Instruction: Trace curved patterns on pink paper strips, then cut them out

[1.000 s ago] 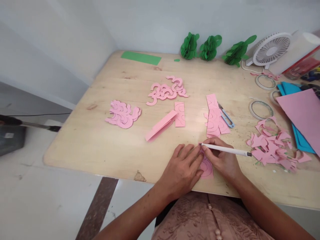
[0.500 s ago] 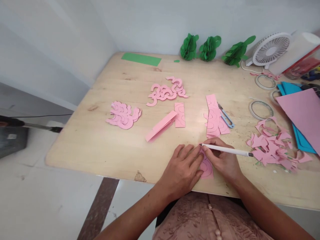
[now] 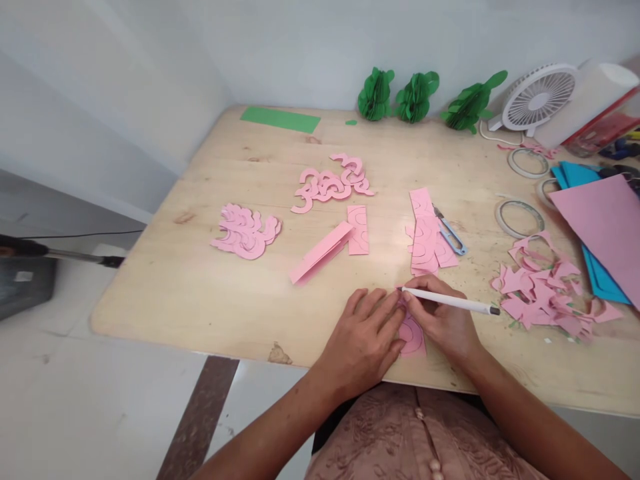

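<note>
My left hand lies flat with its fingers stretched over the left part of a pink paper piece near the table's front edge. A white pen is pinched in my right hand, its tip at the upper end of that piece. Curved lines are drawn on the pink paper, partly covered by my fingers. Beyond my hands lie more pink strips with drawn curves, with blue thread snips on them. A folded pink strip rests on another marked strip.
Pink cut-outs and wavy pieces lie at left and centre. Pink scraps, tape rolls and blue sheets are at right. Green paper shapes and a white fan stand along the back.
The back end of the white pen has shifted slightly left and a little toward me. My hands keep nearly the same pose, and the whole view has shifted very slightly.
</note>
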Demonstrator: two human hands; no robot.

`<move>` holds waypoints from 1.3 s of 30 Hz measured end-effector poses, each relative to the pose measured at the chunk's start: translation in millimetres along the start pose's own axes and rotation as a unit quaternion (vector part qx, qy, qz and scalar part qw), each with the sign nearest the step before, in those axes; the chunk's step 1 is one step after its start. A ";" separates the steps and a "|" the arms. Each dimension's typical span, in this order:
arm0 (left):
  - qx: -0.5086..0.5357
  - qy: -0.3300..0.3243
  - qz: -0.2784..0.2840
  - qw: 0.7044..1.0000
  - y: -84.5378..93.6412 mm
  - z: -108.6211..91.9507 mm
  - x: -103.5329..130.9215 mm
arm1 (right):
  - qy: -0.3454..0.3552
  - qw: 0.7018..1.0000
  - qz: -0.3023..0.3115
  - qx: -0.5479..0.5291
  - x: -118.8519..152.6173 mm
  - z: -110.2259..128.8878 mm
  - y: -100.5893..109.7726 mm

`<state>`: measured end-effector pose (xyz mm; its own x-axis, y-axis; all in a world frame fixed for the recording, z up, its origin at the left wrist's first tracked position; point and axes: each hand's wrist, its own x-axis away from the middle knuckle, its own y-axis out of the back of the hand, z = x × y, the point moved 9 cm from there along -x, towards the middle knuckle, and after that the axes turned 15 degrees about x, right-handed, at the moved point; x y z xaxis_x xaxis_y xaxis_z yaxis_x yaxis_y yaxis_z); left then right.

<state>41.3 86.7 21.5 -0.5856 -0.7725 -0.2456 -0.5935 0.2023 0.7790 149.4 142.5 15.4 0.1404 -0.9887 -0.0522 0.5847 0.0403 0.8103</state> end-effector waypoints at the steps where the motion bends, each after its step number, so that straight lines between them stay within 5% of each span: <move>1: 0.000 0.000 0.000 1.000 0.1 -0.2 0.0 | 0.001 1.000 -0.002 0.001 0.4 -0.2 0.2; 39: 0.000 0.001 -0.001 1.000 -2.6 -0.8 1.3 | 0.042 0.995 -0.053 0.069 19.9 -0.9 11.2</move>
<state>42.6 84.7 19.6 -0.5834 -0.7740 -0.2459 -0.5950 0.2012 0.7782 159.5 123.4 22.9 0.1533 -0.9705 -0.1864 0.4852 -0.0904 0.8697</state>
